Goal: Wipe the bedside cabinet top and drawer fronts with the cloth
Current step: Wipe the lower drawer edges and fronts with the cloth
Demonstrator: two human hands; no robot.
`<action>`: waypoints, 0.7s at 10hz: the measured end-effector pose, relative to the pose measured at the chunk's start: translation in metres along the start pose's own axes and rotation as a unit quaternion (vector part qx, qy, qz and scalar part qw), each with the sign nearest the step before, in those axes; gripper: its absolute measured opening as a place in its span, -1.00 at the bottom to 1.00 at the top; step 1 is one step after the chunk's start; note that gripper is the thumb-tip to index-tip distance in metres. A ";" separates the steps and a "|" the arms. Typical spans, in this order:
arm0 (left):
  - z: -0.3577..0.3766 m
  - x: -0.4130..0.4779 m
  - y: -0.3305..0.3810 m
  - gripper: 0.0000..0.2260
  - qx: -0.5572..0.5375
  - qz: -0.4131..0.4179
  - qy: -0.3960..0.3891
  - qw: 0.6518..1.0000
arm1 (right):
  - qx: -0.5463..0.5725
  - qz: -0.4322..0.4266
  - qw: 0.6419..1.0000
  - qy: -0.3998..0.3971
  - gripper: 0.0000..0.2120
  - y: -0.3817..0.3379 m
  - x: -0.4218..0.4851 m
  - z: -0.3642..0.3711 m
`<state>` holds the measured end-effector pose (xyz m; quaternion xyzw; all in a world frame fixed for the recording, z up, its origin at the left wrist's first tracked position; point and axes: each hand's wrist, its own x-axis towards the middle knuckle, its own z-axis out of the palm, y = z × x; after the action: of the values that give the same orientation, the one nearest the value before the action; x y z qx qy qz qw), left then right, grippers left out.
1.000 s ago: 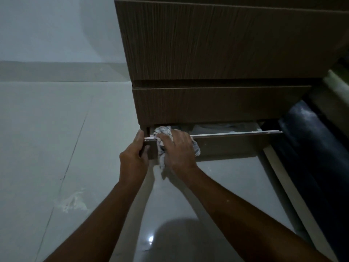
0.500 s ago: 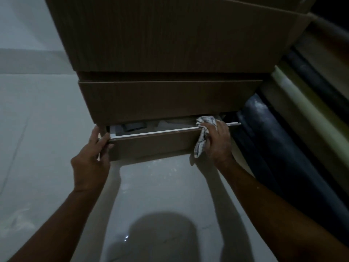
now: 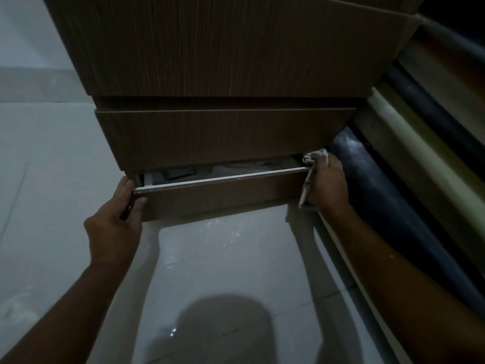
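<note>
The brown wood-grain bedside cabinet (image 3: 223, 48) fills the upper view, its top out of sight. Its bottom drawer (image 3: 223, 195) is pulled out a little, with a pale top edge and dim contents behind it. My left hand (image 3: 115, 219) grips the drawer front's left end. At the right end, my right hand (image 3: 326, 185) presses a patterned cloth (image 3: 307, 185) against the drawer front; the cloth drapes over the top edge and down the face. The middle drawer front (image 3: 223, 135) above is closed.
A pale glossy tiled floor (image 3: 52, 206) stretches left and below, showing a dark head shadow (image 3: 225, 329). To the right runs a dark bed frame with mattress edges (image 3: 393, 195), close beside my right hand. A light wall (image 3: 21, 30) stands at the back left.
My right hand has slid the cloth rightward along the drawer's top edge, from near the left end to the right end. My left hand keeps its hold on the left end.
</note>
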<state>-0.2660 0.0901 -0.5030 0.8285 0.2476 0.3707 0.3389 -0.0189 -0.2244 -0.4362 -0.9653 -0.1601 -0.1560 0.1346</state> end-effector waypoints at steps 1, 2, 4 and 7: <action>-0.002 0.003 -0.001 -0.59 0.003 -0.007 0.003 1.000 | 0.046 -0.016 0.999 0.012 -0.69 -0.009 -0.008 -0.001; -0.003 0.004 -0.003 -0.59 0.012 -0.018 0.011 1.000 | 0.149 -0.035 0.988 -0.014 -0.50 -0.047 -0.022 0.004; -0.003 0.003 0.001 -0.57 -0.011 -0.027 0.002 1.000 | 0.255 -0.165 0.945 -0.122 -0.51 -0.175 -0.063 0.016; -0.009 0.003 0.008 -0.53 -0.015 -0.059 -0.030 0.998 | 0.156 -0.311 0.930 -0.116 -0.43 -0.255 -0.105 0.063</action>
<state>-0.2702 0.0906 -0.4913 0.8180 0.2803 0.3289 0.3798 -0.1867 -0.0004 -0.4769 -0.8453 -0.4893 -0.0497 0.2088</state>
